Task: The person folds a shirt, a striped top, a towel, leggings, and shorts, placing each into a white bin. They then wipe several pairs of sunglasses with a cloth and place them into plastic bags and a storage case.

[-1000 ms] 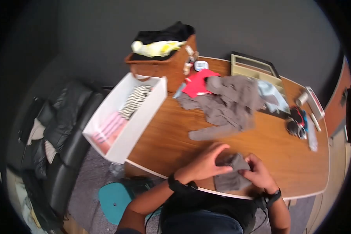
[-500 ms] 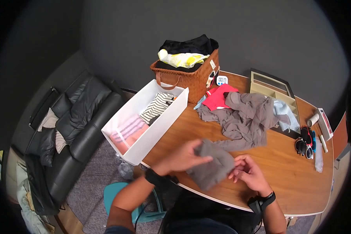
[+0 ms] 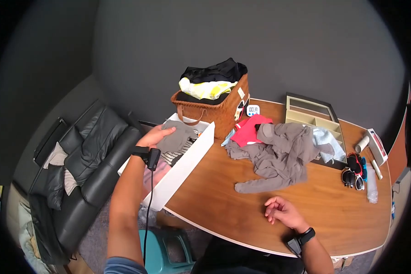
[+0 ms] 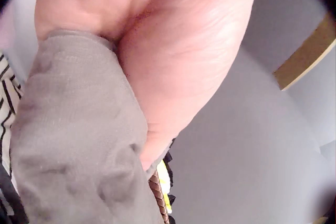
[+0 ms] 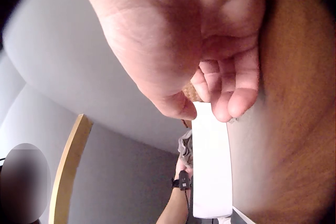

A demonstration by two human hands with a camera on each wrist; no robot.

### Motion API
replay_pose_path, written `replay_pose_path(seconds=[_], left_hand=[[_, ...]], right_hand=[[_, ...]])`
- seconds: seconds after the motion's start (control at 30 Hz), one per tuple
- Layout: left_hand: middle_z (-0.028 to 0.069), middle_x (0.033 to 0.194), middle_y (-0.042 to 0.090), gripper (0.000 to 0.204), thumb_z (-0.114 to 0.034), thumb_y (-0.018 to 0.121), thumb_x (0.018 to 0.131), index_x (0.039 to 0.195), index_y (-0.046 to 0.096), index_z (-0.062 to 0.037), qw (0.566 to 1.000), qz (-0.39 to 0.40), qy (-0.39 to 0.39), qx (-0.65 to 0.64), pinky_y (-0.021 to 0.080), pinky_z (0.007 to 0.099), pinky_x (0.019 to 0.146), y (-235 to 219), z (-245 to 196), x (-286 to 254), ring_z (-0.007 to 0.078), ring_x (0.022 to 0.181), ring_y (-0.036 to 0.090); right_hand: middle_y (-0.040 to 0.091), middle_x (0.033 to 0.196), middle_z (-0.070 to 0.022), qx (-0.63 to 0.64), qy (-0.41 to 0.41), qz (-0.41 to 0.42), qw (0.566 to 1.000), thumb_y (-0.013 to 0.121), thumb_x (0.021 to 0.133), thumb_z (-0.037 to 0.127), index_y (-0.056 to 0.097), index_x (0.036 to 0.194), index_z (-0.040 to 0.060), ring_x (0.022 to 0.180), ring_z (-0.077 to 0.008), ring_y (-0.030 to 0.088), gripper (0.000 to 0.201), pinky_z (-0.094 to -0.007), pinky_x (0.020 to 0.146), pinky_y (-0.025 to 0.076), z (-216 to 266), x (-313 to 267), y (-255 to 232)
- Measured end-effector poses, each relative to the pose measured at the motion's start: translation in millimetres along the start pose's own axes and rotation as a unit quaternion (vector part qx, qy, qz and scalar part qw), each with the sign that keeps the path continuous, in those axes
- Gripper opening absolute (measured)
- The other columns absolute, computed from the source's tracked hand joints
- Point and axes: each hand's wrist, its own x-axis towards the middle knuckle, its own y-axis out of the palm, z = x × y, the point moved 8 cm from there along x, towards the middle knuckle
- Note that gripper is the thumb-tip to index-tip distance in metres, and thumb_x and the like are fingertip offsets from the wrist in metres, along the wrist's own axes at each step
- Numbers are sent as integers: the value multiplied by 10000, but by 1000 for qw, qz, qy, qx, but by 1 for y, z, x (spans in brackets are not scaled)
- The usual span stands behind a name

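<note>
My left hand (image 3: pixel 153 137) grips a folded grey cloth (image 3: pixel 177 136) over the white box (image 3: pixel 187 170), above the striped cloth (image 3: pixel 173 157). In the left wrist view the grey cloth (image 4: pixel 79 129) lies against the palm, thumb on one side; the other fingers are hidden behind it. My right hand (image 3: pixel 285 213) rests at the table's front part with loosely curled fingers and holds nothing; the right wrist view shows the same hand (image 5: pixel 184 45) empty. A heap of grey clothing (image 3: pixel 283 155) lies beyond it, with a red cloth (image 3: pixel 249 130) at its left.
Behind the box stands a brown woven basket (image 3: pixel 223 118) full of clothes. A divided tray (image 3: pixel 313 119) is at the back right, beside a light blue cloth (image 3: pixel 329 144). Sunglasses (image 3: pixel 354 176) and a white roll (image 3: pixel 362 144) lie at the right. A teal stool (image 3: pixel 157 251) stands below the table.
The left hand has carried the folded grey cloth from the table's front over to the white box. The right hand has let go of the cloth and stayed near the front edge.
</note>
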Motion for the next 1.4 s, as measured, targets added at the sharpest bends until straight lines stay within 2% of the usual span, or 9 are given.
replay_pose_path(seconds=[0.23, 0.47, 0.57, 0.83, 0.97, 1.13, 1.23, 1.33, 1.4], left_hand=[[163, 1256, 597, 650, -283, 686, 880, 1364, 428, 66, 989, 49, -16, 137, 458, 337, 959, 13, 77, 95, 231, 1101, 600], [169, 1200, 643, 498, -253, 678, 852, 1257, 578, 19, 964, 102, -5, 245, 445, 376, 978, 71, 35, 75, 270, 1129, 603], [242, 1195, 630, 467, -261, 639, 823, 1178, 615, 41, 863, 12, 33, 504, 452, 400, 970, 74, 26, 81, 357, 1150, 581], [187, 888, 690, 449, -373, 670, 812, 1003, 682, 33, 766, -78, 67, 635, 534, 379, 815, 61, -22, 47, 298, 903, 674], [2, 741, 616, 211, -244, 585, 920, 864, 656, -54, 938, 143, -36, 315, 491, 237, 604, 86, 17, 58, 75, 677, 578], [64, 922, 688, 231, -212, 590, 916, 1017, 684, -27, 931, 146, -53, 331, 523, 301, 701, 101, 43, 76, 154, 817, 652], [189, 1128, 672, 392, -247, 612, 889, 1180, 606, 15, 858, 173, 88, 476, 472, 404, 894, 108, 62, 96, 323, 1044, 625], [139, 878, 699, 269, -196, 590, 869, 968, 664, 43, 877, 141, 206, 410, 505, 361, 696, 114, 45, 84, 206, 766, 653], [130, 850, 689, 237, -175, 581, 864, 938, 670, 31, 928, 137, 113, 327, 506, 339, 647, 101, 30, 74, 179, 728, 648]], right_hand=[[625, 900, -61, -3, 27, -6, 1000, 547, 903, -25, 533, 1135, 35, 720, -109, 610, 240, -251, 634, 521, -3, 0, -1], [628, 888, -59, -19, 35, -7, 999, 539, 897, -39, 545, 1126, 35, 708, -101, 608, 240, -239, 621, 521, -6, 0, -1], [624, 884, -49, -17, 52, -16, 998, 554, 898, -29, 548, 1119, 36, 705, -94, 603, 230, -234, 616, 519, -3, -1, 1], [614, 872, -27, -8, 47, -6, 999, 585, 931, 29, 554, 1097, 44, 706, -76, 583, 169, -222, 619, 506, -10, -1, 2], [610, 869, -23, -17, 47, -6, 999, 589, 936, 38, 557, 1089, 44, 709, -74, 580, 157, -218, 621, 502, -9, -1, 3], [612, 884, -16, -20, 54, -9, 998, 591, 932, 36, 553, 1092, 39, 722, -69, 577, 165, -218, 631, 501, -7, -2, 4], [617, 879, -25, -24, 58, -12, 998, 589, 933, 38, 562, 1084, 43, 714, -74, 585, 154, -219, 625, 506, -8, -1, 3], [618, 882, -24, -32, 70, -20, 997, 583, 933, 33, 563, 1084, 46, 714, -73, 586, 153, -220, 627, 508, -8, -3, 4], [619, 880, -22, -31, 78, -24, 996, 580, 935, 32, 565, 1082, 47, 713, -71, 585, 149, -220, 627, 508, -9, -3, 1]])
